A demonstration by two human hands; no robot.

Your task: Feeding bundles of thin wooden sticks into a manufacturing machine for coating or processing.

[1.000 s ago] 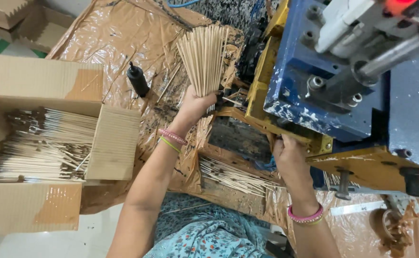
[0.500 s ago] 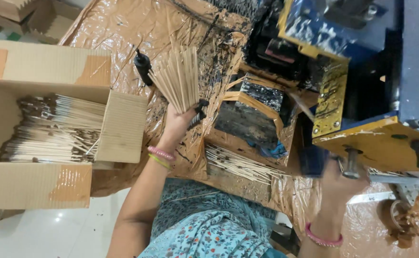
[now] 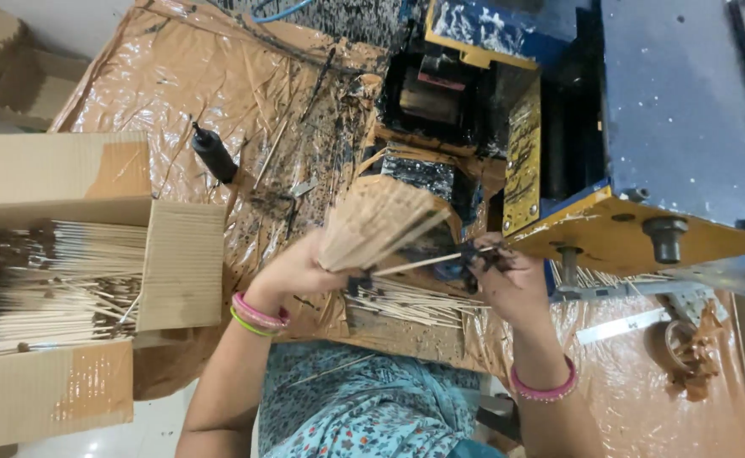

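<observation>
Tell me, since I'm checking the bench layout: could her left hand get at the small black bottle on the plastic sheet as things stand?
Probably not freely: the left hand is full, gripping a fanned bundle of sticks. The black bottle stands unobstructed on the brown sheet beyond it.

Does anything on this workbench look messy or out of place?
Yes. Black splatter stains the brown plastic sheet near the blue and yellow machine, and loose sticks lie scattered below the bundle of sticks in the left hand.

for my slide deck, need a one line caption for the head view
Left hand holds a fanned bundle of sticks beside a blue and yellow machine.
</observation>
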